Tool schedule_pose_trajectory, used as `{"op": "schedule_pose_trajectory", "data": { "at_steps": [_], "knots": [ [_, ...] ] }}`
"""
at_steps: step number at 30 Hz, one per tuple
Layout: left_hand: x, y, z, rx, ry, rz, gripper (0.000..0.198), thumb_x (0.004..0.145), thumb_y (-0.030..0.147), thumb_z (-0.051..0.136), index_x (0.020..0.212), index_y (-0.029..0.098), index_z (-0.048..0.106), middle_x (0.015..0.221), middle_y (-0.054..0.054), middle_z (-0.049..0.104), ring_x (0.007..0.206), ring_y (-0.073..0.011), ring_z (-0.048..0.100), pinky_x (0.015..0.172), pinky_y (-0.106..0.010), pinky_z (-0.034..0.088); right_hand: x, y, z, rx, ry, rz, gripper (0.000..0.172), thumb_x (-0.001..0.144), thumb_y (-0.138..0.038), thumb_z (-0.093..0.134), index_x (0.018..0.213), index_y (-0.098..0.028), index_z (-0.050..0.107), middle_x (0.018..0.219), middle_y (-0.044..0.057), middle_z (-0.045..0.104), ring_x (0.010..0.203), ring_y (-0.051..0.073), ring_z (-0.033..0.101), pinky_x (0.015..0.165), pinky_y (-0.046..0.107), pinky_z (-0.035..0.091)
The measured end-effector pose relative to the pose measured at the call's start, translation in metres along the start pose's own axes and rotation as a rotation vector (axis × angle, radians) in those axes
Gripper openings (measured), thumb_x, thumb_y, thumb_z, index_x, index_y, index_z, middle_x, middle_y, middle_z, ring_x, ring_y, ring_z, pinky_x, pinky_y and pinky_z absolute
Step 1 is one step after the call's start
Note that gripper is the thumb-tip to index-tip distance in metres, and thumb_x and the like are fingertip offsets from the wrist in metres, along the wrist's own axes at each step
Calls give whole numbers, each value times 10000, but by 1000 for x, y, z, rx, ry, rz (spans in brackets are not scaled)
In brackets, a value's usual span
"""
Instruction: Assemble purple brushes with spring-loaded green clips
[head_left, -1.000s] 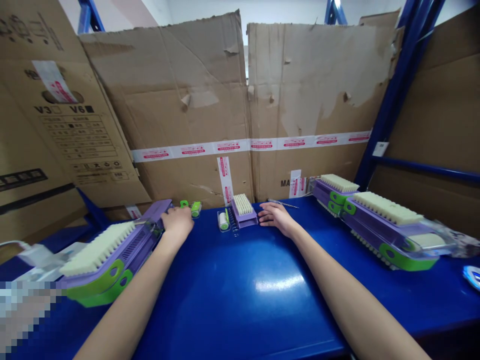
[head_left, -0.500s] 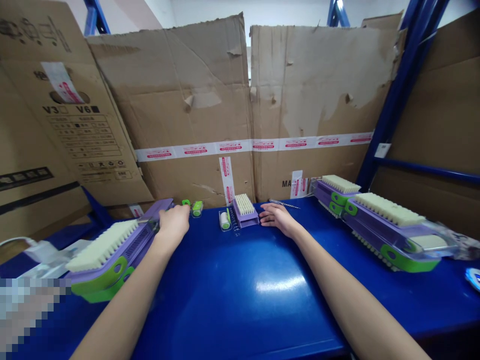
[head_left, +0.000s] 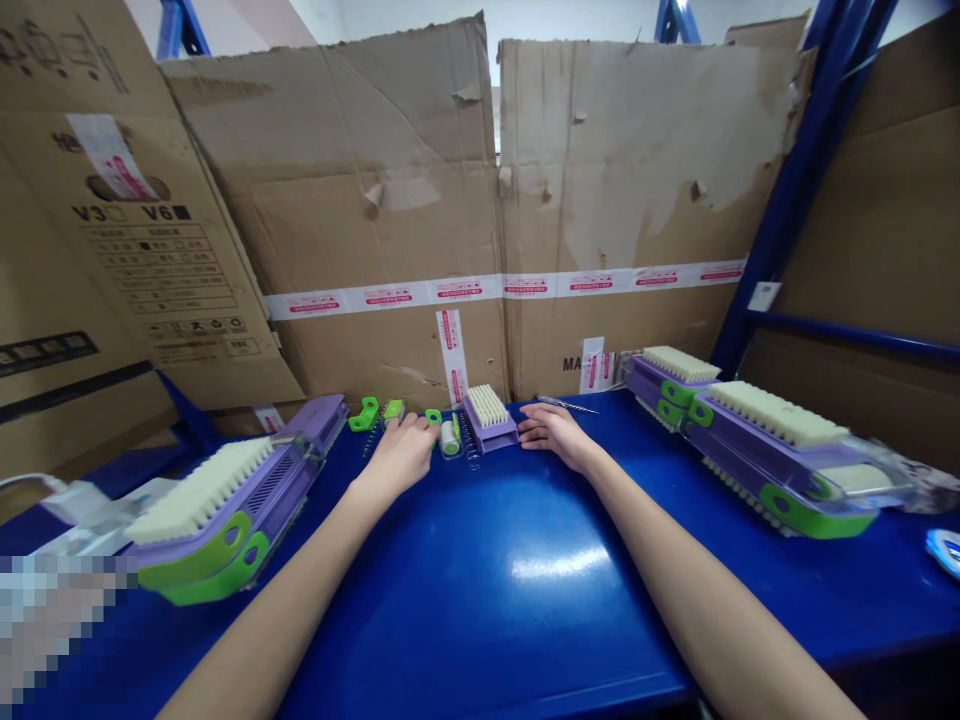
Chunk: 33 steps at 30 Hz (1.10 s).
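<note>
My left hand [head_left: 405,452] is at the back of the blue table, among small parts, its fingertips close to a green piece [head_left: 433,416]; whether it grips anything is hard to see. Just left of it are a green bracket [head_left: 364,414] and a clear-and-green part [head_left: 394,410]. A clear case with a white roller [head_left: 450,437] lies to its right, then a coiled spring [head_left: 470,442] and a purple brush block [head_left: 489,418] with cream bristles. My right hand [head_left: 551,432] rests beside the block's right side, fingers slightly apart, holding nothing.
Purple-and-green brush assemblies stand at the left [head_left: 225,510] and right [head_left: 780,450] of the blue table [head_left: 480,600]. Metal tweezers [head_left: 568,405] lie behind my right hand. Cardboard sheets [head_left: 375,200] line the back. A white plug [head_left: 79,502] sits far left.
My left hand has moved right, from beside the left brush assembly to the small parts. The green bracket is now fully visible, and a green piece shows at my fingertips. My right hand stays put.
</note>
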<state>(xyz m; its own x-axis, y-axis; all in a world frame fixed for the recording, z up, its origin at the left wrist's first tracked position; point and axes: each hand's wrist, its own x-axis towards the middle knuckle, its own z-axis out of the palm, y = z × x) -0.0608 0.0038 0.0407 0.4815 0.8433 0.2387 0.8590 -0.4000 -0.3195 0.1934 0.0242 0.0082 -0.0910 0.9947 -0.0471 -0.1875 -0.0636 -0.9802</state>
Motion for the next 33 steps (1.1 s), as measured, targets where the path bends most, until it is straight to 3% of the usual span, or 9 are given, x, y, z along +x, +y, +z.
{"op": "schedule_pose_trajectory", "data": {
  "at_steps": [3,7,9,13,18,25,33],
  "knots": [
    [-2,12,6,69,68,-21,258,827,133,400,965,119,617,963,-165,615,989,-310,519,827,-423,362,2,3,-1,-135,94,-75,186,819,-262,532,971,-164,573,744,57,642,619,158,627,667,351,541],
    [-3,27,14,98,118,-42,286,851,157,374,1040,109,583,986,-172,601,976,-311,511,819,-425,358,2,8,-3,-769,295,-464,296,810,-286,546,1084,-184,597,902,88,656,828,216,620,811,378,487],
    [-4,31,16,109,140,-41,287,859,165,367,1051,117,575,1012,-167,594,984,-306,507,830,-422,355,-1,9,1,-994,301,-589,375,836,-311,512,1185,-182,561,1037,115,639,941,244,593,856,386,464],
    [-5,34,17,120,151,-121,293,879,202,345,1044,116,571,1021,-177,582,972,-309,513,781,-409,373,-10,7,17,-1169,237,-729,466,857,-382,493,1283,-192,491,1212,138,550,1113,270,503,897,383,455],
    [-6,31,18,82,52,-247,302,859,159,346,1040,98,581,969,-195,599,944,-316,535,734,-404,404,-12,12,25,-1330,98,-745,451,852,-367,517,1268,-196,518,1281,153,464,1135,293,467,930,425,436],
    [-7,28,10,73,-94,-219,405,761,31,414,1138,103,545,1061,-183,601,1023,-289,529,754,-352,446,-5,17,20,-1335,148,-721,416,850,-249,474,1260,-190,519,1285,163,436,1144,292,469,929,430,444],
    [-6,28,9,78,-120,-200,429,776,-15,375,1135,127,563,1037,-176,615,1008,-274,550,778,-364,450,0,23,17,-1261,195,-702,464,839,-261,472,1295,-173,473,1307,179,409,1137,295,492,908,424,469]
  ]
}}
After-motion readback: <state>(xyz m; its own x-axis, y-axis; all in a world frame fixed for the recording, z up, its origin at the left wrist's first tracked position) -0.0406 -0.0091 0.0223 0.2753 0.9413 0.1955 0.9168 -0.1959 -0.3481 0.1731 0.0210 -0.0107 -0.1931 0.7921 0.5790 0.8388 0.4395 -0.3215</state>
